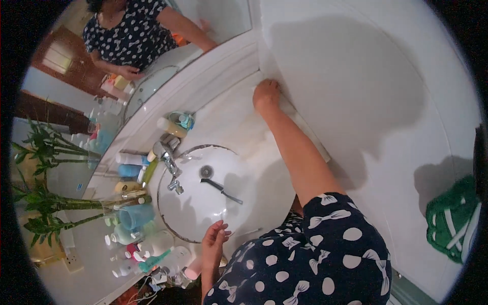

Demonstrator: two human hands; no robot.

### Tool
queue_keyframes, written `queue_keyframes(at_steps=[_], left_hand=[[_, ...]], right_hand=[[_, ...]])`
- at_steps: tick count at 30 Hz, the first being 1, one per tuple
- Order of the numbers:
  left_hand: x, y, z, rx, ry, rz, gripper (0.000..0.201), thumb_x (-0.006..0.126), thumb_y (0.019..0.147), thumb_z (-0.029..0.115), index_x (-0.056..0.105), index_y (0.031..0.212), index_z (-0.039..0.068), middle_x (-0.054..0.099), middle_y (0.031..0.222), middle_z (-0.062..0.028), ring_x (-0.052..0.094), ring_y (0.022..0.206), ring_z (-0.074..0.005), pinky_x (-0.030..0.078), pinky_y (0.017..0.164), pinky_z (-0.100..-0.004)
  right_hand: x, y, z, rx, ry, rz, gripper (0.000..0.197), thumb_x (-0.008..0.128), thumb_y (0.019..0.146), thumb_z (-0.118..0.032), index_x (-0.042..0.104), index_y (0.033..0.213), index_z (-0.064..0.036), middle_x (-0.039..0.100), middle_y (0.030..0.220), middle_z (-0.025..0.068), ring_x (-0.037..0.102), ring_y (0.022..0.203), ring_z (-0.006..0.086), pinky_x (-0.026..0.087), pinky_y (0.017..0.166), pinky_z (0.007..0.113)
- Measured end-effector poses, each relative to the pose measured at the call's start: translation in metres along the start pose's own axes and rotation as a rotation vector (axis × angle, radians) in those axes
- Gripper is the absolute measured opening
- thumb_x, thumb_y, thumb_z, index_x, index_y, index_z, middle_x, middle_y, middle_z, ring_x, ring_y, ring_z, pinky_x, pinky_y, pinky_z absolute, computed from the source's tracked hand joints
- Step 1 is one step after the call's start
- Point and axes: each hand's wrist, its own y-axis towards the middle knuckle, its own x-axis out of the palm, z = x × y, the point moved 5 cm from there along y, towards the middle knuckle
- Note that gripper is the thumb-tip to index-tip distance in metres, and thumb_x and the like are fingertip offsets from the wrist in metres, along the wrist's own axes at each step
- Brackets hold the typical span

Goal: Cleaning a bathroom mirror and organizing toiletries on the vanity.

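R hand (267, 95): far corner of bench (244, 119), beside wall (310, 76); fingers bent down, cannot tell if pinching anything | L hand (215, 239): by sink (249, 170) rim, fingers loosely curled, contents unclear | black-and-grey tool (216, 186): in sink, probably parked within reach

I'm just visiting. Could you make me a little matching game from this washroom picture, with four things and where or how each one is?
Things:
1. right hand
2. slim tool
3. cup
4. tap

Places, colours, looks:
A. translucent blue
B. lying in the basin
C. shiny silver metal
D. at the counter corner by the wall

Pairs: 1-D, 2-B, 3-A, 4-C
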Motion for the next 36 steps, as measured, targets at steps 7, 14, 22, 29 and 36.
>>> queue_keyframes(at_steps=[7,14,22,29,36], left_hand=[[0.003,-0.002,0.011,-0.019,-0.006,0.077,0.034,0.057,0.095,0.015,0.053,0.127,0.004,0.061,0.116,-0.0106,0.062,0.095,-0.0187,0.048,0.083,-0.0302],[0.012,0.001,0.007,0.021,0.034,-0.034,0.034,0.055,0.095,0.013,0.053,0.128,0.004,0.061,0.116,-0.0106,0.062,0.095,-0.0182,0.048,0.082,-0.0290],[0.019,-0.006,0.000,0.075,0.088,-0.212,0.036,0.055,0.095,0.014,0.052,0.129,0.004,0.061,0.115,-0.0100,0.061,0.095,-0.0169,0.048,0.081,-0.0281],[0.020,-0.018,-0.003,0.125,0.163,-0.322,0.036,0.053,0.096,0.017,0.049,0.131,0.005,0.060,0.119,-0.0115,0.061,0.097,-0.0187,0.049,0.083,-0.0323],[0.011,-0.033,-0.006,0.106,0.152,-0.270,0.037,0.053,0.095,0.014,0.050,0.131,0.003,0.061,0.117,-0.0113,0.061,0.095,-0.0177,0.048,0.082,-0.0286]], right_hand=[[-0.001,0.058,-0.029,-0.070,0.064,-0.109,0.031,0.049,0.088,-0.017,0.063,0.109,0.0014,0.058,0.118,0.0168,0.052,0.110,0.0320,0.043,0.094,0.042],[0.027,0.000,0.021,-0.039,0.056,0.018,0.035,0.052,0.084,-0.012,0.058,0.115,0.0032,0.058,0.114,0.0160,0.051,0.108,0.0309,0.044,0.090,0.043],[-0.003,-0.218,0.105,-0.004,0.222,0.290,0.046,0.048,0.082,-0.004,0.047,0.126,0.0066,0.050,0.122,0.0170,0.045,0.116,0.0327,0.037,0.100,0.043],[0.008,-0.303,0.142,0.109,0.270,0.143,0.057,0.051,0.084,-0.009,0.037,0.137,0.0071,0.048,0.130,0.0202,0.044,0.120,0.0370,0.034,0.105,0.045],[0.007,-0.298,0.134,0.182,0.134,0.229,0.043,0.053,0.083,-0.011,0.053,0.123,0.0054,0.053,0.125,0.0203,0.048,0.118,0.0353,0.039,0.101,0.045]])
